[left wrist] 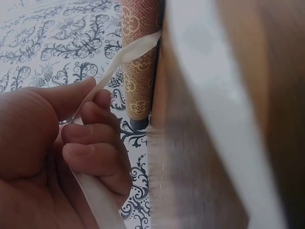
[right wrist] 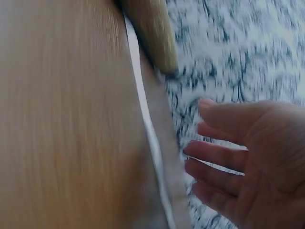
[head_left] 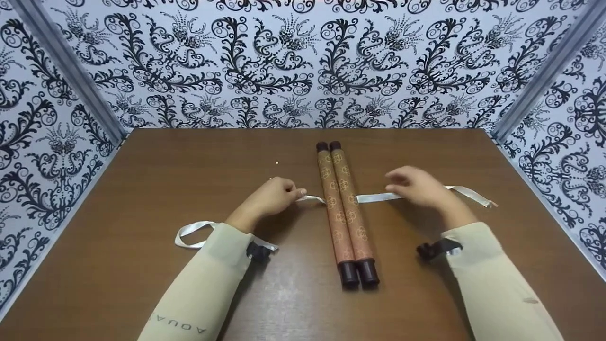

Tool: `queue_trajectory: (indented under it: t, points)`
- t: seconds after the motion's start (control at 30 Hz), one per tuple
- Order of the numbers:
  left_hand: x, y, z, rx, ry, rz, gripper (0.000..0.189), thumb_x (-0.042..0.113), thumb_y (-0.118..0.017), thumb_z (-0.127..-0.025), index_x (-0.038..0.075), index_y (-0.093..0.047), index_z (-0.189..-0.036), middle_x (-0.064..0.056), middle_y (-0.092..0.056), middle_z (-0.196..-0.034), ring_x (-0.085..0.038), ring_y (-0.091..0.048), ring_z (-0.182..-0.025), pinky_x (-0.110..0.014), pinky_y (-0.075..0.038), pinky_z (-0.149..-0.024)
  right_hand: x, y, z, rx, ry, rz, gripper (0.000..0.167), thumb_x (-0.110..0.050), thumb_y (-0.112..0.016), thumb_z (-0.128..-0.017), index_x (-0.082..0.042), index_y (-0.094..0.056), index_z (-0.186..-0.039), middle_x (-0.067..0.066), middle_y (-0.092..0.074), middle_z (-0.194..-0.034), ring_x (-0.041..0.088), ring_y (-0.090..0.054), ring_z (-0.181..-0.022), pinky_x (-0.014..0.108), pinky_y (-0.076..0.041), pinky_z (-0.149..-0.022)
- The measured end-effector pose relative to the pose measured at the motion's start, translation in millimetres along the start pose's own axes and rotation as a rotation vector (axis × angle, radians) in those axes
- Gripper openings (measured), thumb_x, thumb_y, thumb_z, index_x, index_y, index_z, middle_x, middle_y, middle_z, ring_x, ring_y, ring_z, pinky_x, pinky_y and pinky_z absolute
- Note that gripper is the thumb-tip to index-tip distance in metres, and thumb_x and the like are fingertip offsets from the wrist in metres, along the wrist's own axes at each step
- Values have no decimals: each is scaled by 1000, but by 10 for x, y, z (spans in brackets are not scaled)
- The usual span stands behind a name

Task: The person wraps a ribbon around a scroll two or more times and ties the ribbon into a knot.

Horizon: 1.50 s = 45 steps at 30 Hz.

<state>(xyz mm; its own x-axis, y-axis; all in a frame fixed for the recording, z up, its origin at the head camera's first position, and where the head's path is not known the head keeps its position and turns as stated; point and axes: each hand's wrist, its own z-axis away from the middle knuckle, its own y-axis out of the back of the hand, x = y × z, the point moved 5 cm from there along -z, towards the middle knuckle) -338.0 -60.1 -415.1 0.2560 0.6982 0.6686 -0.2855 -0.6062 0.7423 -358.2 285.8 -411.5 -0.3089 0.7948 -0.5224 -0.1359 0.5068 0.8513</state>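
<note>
Two patterned scroll rolls (head_left: 342,208) with dark end knobs lie side by side on the table. A white ribbon (head_left: 378,197) comes out from them on both sides. My left hand (head_left: 274,195) pinches the ribbon left of the rolls between thumb and curled fingers; the left wrist view shows the ribbon (left wrist: 136,50) running from the hand to a roll. To the right of the rolls, my right hand (head_left: 419,185) hovers over the other ribbon end. Its fingers are loosely bent and hold nothing in the right wrist view, apart from the ribbon (right wrist: 145,105).
A loop of the ribbon's left tail (head_left: 189,237) lies on the brown table (head_left: 156,166) by the left sleeve. The frayed right tail (head_left: 473,195) reaches past the right wrist. Patterned walls (head_left: 303,61) stand behind and at both sides.
</note>
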Motion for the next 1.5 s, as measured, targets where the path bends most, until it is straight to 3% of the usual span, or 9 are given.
queue_trajectory:
  t: [0.2,0.5,0.73,0.87,1.0,1.13,1.27,1.5]
  points:
    - [33,-4,4,8,-7,34,43,35,-62,-105,18,-49,-67,6,-41,-64,-13,-39,-61,-28,-33,-60,-255,-217,-54,-46,86,38,33,-15,-69,-98,5,-67,-124,24,-67,-120,43,-63,-114,59,-47,-105]
    - [91,5,22,14,-10,56,44,36,-61,-105,19,-49,-67,6,-40,-63,-12,-38,-59,-28,-33,-58,-285,-361,-100,-34,105,68,15,-14,-76,-92,-2,-71,-100,12,-64,-94,26,-59,-89,44,-48,-85]
    - [110,6,8,18,-24,58,44,38,-60,-105,19,-51,-66,6,-39,-62,-12,-37,-58,-29,-33,-57,-294,-412,-110,-33,139,91,11,-9,-74,-91,-6,-68,-83,9,-60,-87,26,-55,-86,42,-44,-82]
    - [104,5,4,17,-26,61,42,37,-61,-105,13,-57,-70,6,-42,-63,-13,-38,-59,-28,-32,-57,-298,-417,-120,-28,137,104,10,-8,-68,-92,-8,-64,-82,7,-60,-87,27,-53,-90,43,-42,-85]
    - [92,1,6,14,-19,70,42,37,-61,-105,14,-57,-70,5,-42,-64,-12,-38,-60,-27,-32,-57,-285,-416,-126,-17,78,13,6,-8,-61,-93,-10,-60,-87,4,-60,-86,23,-54,-86,37,-43,-80]
    - [85,1,7,8,-4,74,43,39,-60,-105,17,-55,-68,6,-41,-62,-12,-37,-58,-28,-32,-56,-273,-395,-121,-13,36,-67,3,-11,-61,-96,-9,-61,-94,3,-60,-84,19,-54,-78,34,-44,-73]
    - [78,3,6,7,0,67,43,40,-60,-105,18,-55,-68,6,-40,-61,-12,-37,-58,-28,-32,-57,-234,-368,-111,-35,21,-59,12,-19,-65,-100,-8,-69,-101,4,-65,-87,17,-55,-80,34,-45,-77]
    - [97,25,18,3,-5,74,45,40,-60,-105,18,-53,-66,7,-39,-61,-12,-36,-57,-28,-32,-57,-120,-317,-89,-132,4,-24,22,-23,-66,-102,-8,-74,-87,1,-64,-76,14,-51,-69,31,-43,-66]
